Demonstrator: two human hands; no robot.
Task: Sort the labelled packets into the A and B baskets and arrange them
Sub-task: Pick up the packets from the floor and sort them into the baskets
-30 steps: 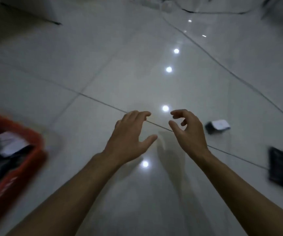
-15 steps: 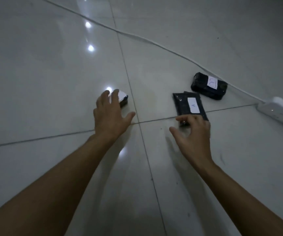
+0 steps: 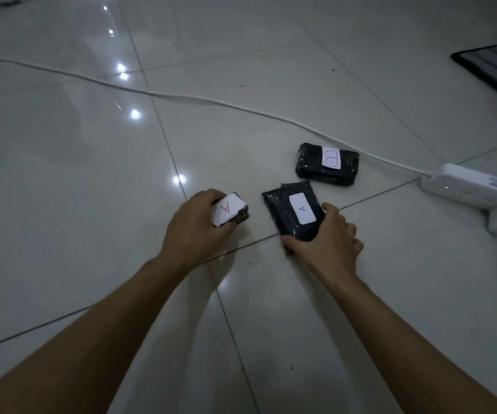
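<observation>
Since 0.5 s ago both hands have closed on packets: our left hand [image 3: 195, 231] grips the small A packet [image 3: 229, 211], our right hand [image 3: 329, 237] pinches the flat A packet [image 3: 293, 209] on the floor [image 3: 62, 174]. The B packet [image 3: 327, 164] lies at 1 o'clock. We judge pickup underway; next, lift both toward basket A, unseen.

We read three letters, each on a white label stuck to a dark packet on the floor. The small packet [image 3: 230, 211] bears a red "A", seen tilted. The flat packet [image 3: 293, 211] bears a blue "A". The far packet [image 3: 327, 164] bears a "B", lying sideways.
</observation>
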